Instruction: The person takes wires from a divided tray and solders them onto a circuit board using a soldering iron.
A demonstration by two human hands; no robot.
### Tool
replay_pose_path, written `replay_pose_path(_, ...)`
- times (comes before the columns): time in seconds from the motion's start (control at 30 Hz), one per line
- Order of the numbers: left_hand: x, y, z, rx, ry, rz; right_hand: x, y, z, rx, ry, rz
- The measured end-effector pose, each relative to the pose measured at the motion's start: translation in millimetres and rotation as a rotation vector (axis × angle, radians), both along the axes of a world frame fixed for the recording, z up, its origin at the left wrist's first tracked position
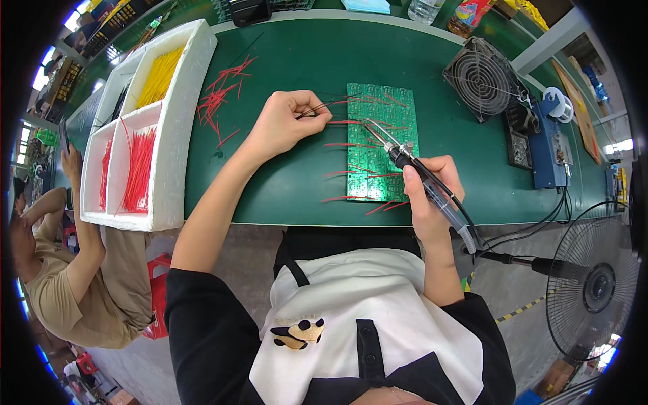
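Pinching thin dark wires [325, 104] between nearly closed fingertips, my left hand [287, 121] sits just left of the circuit-board panel [379, 160]; my right hand [427, 217] curls around a soldering iron [437, 194], slanted over the panel, I judge, to keep skin off the tip. From afar, I see open green bench [472, 158] between panel and blue box [545, 169]; the bench's front edge runs close below.

Green counter [304, 57]: free room beyond L hand [289, 120], to far edge; bare lane btwn rect. green circuit board [381, 185] & round-grilled black fan [479, 81]. Blocked: L by high-walled white foam tray [174, 155], then scattered thin red wires [216, 101]. Thin dark wires [332, 102] span L hand–board gap; R hand [425, 212] w/ grey-black soldering iron [439, 196] obstructs board's R side.
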State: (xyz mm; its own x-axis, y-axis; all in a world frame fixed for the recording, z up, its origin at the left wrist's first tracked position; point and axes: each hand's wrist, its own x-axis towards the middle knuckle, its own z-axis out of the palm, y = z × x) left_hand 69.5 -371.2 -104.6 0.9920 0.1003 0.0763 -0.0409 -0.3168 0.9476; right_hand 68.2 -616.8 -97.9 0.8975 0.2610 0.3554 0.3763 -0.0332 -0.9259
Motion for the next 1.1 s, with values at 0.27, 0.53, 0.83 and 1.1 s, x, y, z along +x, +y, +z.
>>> replay_pose_path(0.27, -0.6, 0.6, -0.9, 0.024, -0.011, 0.006, 0.7, -0.4, -4.1, -0.003, 0.003, -0.006)
replay_pose_path(0.53, 0.0, 3.2, -0.7, 0.072, 0.0, -0.023, 2.7, -0.8, -3.3, -0.058, 0.021, 0.012)
replay_pose_path(0.83, -0.2, 1.1, -1.6, 0.041, -0.016, 0.008, 0.9, 2.0, -1.4, -0.037, 0.005, -0.01)
replay_pose_path(1.1, -0.6, 1.4, 2.0, 0.071, 0.021, -0.018, 0.6, 1.7, -0.5, -0.037, 0.002, 0.008)
